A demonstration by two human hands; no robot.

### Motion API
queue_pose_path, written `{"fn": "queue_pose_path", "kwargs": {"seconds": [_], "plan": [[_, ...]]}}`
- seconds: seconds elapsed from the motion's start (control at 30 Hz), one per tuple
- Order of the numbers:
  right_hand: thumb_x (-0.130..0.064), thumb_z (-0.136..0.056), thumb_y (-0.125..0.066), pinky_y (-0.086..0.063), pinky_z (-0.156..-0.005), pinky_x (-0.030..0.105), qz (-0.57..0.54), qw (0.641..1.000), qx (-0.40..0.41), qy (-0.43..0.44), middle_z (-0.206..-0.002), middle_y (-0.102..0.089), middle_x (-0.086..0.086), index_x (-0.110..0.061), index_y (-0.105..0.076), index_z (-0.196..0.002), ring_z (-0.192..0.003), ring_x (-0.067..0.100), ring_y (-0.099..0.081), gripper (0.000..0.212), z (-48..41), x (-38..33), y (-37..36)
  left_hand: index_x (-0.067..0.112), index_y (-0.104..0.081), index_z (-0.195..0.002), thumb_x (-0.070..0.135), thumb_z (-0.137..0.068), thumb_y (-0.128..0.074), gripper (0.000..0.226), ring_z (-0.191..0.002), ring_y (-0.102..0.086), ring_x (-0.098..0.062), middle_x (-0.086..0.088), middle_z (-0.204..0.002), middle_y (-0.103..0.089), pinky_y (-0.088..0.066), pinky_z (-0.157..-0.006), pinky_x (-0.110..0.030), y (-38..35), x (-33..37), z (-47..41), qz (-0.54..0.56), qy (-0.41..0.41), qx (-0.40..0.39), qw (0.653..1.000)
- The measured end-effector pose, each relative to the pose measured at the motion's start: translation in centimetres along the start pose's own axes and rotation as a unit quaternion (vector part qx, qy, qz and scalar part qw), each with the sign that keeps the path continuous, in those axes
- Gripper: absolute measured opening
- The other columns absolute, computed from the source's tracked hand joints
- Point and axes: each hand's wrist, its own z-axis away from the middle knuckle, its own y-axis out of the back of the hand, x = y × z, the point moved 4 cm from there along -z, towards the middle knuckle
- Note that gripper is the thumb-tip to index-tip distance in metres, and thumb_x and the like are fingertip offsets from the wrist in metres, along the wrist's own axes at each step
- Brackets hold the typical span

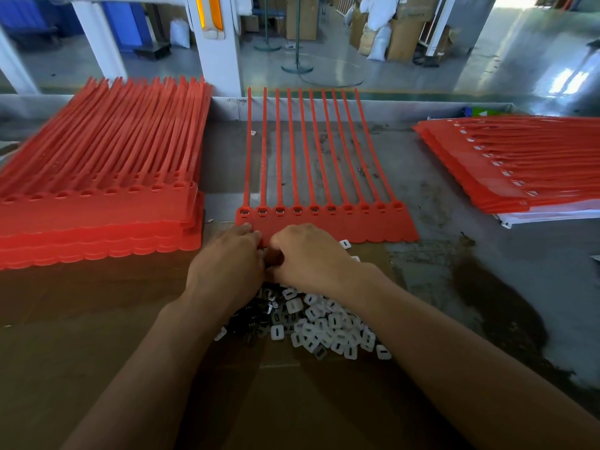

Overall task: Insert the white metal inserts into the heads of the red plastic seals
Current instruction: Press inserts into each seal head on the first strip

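Centre of frame, item one: a strip of red seals (pixel 324 232), ten joined side by side. Tails run toward the top of the frame, flags toward the bottom. Its heads (pixel 297 209) form a row just above the hands. I see pale fill in several slots toward the left; those at the right end look plain red.

Item two: pile of white inserts (pixel 328 326), loose, lower centre, between the two forearms and partly hidden under the wrists. A few strays lie just beside the strip's near edge.

Item three: left hand (pixel 227 264), knuckles up, fingers bent, tips on the strip's near left corner. I cannot tell whether it pinches anything.

Item four: right hand (pixel 308 254), touching the left one, fingers curled under and hidden. I cannot tell what they hold, if anything.

Surface: cardboard sheet (pixel 97 336), brown, across the lower left and centre, under the pile. Grey bench top (pixel 470 287) to its right, worn, with dark stained patches.

Left stack (pixel 97 219): red seal strips piled several deep at the left of frame, slots in the top row open.

Right stack (pixel 526 170): red strips at the right edge, laid crosswise, with white showing in the heads along its left side.

Room, top of frame: white posts (pixel 220 60) behind the bench, glossy concrete floor (pixel 519 60), boxes and sacks (pixel 389 30) at upper right.
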Motion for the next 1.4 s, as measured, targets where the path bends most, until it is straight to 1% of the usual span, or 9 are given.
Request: {"fn": "queue_pose_path", "kwargs": {"seconds": [0.07,0.17,0.33,0.57,0.73,0.83,0.93,1.1,1.4], "plan": [[-0.027,-0.083,-0.064,-0.042,-0.062,0.027,-0.012,1.0,0.002,-0.002,-0.079,-0.058,0.001,-0.008,-0.064,-0.086,-0.073,0.017,-0.055,0.019,0.0,0.2,0.0,0.015,-0.054,-0.091,0.022,-0.093,-0.035,0.021,-0.105,-0.05,-0.018,-0.001,-0.11,-0.053,-0.04,-0.088,-0.029,0.1,0.2,0.1,-0.007,-0.003,0.0,1.0],[-0.026,-0.083,-0.065,-0.041,-0.065,0.025,-0.033,0.999,0.004,0.008,-0.083,-0.061,0.0,-0.01,-0.067,-0.088,-0.079,0.016,-0.058,0.017,0.2,0.5,0.3,0.011,-0.058,-0.097,0.02,-0.091,-0.04,0.021,-0.103,-0.052,-0.021,-0.003,-0.111,-0.055,-0.042,-0.087,-0.032,0.2,0.4,0.2,-0.015,0.0,0.017,1.0],[-0.022,-0.083,-0.067,-0.036,-0.059,0.011,-0.093,0.995,0.023,0.024,-0.067,-0.047,-0.017,-0.013,-0.065,-0.083,-0.064,0.0,-0.047,0.009,0.7,0.8,1.4,0.012,-0.061,-0.103,0.019,-0.091,-0.041,0.024,-0.106,-0.052,-0.021,-0.004,-0.116,-0.056,-0.041,-0.084,-0.031,0.1,0.5,0.3,-0.023,-0.002,0.024,0.999],[-0.025,-0.081,-0.069,-0.038,-0.05,0.004,-0.14,0.99,0.009,0.007,-0.067,-0.057,-0.013,-0.016,-0.065,-0.08,-0.057,-0.003,-0.05,0.01,1.1,1.6,1.9,0.009,-0.059,-0.114,0.018,-0.092,-0.043,0.029,-0.117,-0.049,-0.024,-0.008,-0.129,-0.052,-0.039,-0.095,-0.032,0.1,0.5,0.3,-0.032,0.0,0.032,0.999],[-0.02,-0.081,-0.069,-0.044,-0.061,0.008,-0.166,0.986,0.004,-0.008,-0.071,-0.058,-0.015,-0.021,-0.065,-0.077,-0.066,-0.005,-0.054,0.006,1.1,2.4,2.2,0.009,-0.058,-0.115,0.019,-0.092,-0.042,0.031,-0.118,-0.048,-0.023,-0.007,-0.13,-0.051,-0.039,-0.098,-0.034,0.1,0.5,0.3,-0.03,0.002,0.029,0.999],[-0.016,-0.081,-0.07,-0.043,-0.065,0.007,-0.162,0.986,0.033,-0.026,-0.072,-0.058,-0.019,-0.027,-0.064,-0.074,-0.068,-0.008,-0.054,0.014,0.7,4.0,3.3,0.01,-0.059,-0.115,0.019,-0.092,-0.041,0.03,-0.117,-0.049,-0.022,-0.006,-0.128,-0.053,-0.039,-0.097,-0.033,0.2,0.5,0.4,-0.027,0.005,0.03,0.999],[-0.02,-0.079,-0.071,-0.036,-0.054,0.004,-0.143,0.981,0.11,-0.077,-0.066,-0.056,-0.021,-0.032,-0.059,-0.066,-0.06,-0.011,-0.053,0.021,0.2,6.9,4.9,0.01,-0.059,-0.114,0.019,-0.092,-0.041,0.03,-0.115,-0.05,-0.022,-0.005,-0.127,-0.053,-0.039,-0.096,-0.033,0.2,0.5,0.4,-0.024,0.008,0.028,0.999],[-0.009,-0.085,-0.063,-0.037,-0.07,0.021,-0.174,0.955,0.174,-0.163,-0.07,-0.057,-0.012,-0.015,-0.066,-0.076,-0.066,-0.005,-0.048,0.011,-0.9,12.1,5.4,0.011,-0.058,-0.116,0.02,-0.093,-0.04,0.03,-0.117,-0.049,-0.021,-0.005,-0.13,-0.052,-0.039,-0.097,-0.032,0.3,0.7,0.4,-0.024,0.01,0.024,0.999],[-0.009,-0.089,-0.056,-0.031,-0.053,0.011,-0.099,0.972,0.126,-0.17,-0.078,-0.056,-0.005,-0.011,-0.069,-0.089,-0.064,-0.005,-0.045,0.013,-2.0,13.1,5.0,0.011,-0.057,-0.118,0.02,-0.093,-0.039,0.031,-0.118,-0.048,-0.02,-0.004,-0.131,-0.051,-0.037,-0.097,-0.03,0.3,0.7,0.3,-0.027,0.014,0.021,0.999]]}}
